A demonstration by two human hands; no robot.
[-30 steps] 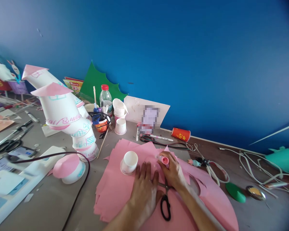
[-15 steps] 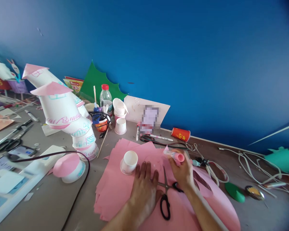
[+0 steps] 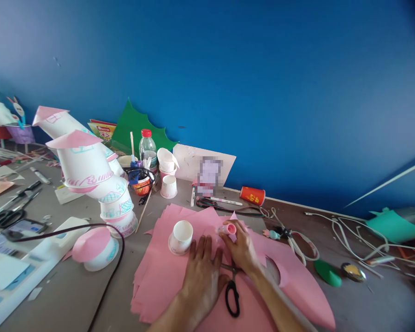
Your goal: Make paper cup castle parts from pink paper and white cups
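My left hand (image 3: pixel 203 272) lies flat on a stack of pink paper (image 3: pixel 152 276), fingers stretched out. My right hand (image 3: pixel 244 249) is closed round a glue stick (image 3: pixel 231 228) with a pink end facing up, held low against the paper. Its lower tip is hard to make out. Black-handled scissors (image 3: pixel 232 299) rest on the paper between my hands, partly covered by them. Just past my left fingertips stands a small white paper cup (image 3: pixel 183 233) on the pink sheets.
To the left stands a tower of white paper cups (image 3: pixel 86 161) with pink cone roofs. A roofed cup (image 3: pixel 100 253), a white power strip (image 3: pixel 31 258) and a black cable (image 3: pixel 115 258) lie nearer. Behind are a bottle (image 3: pixel 147 147) and a red cup (image 3: pixel 252 195); white cords (image 3: pixel 346 230) sprawl right.
My right hand has moved left and down with the glue stick, closer to my left hand, and now covers part of the scissors. My left hand stays flat on the paper.
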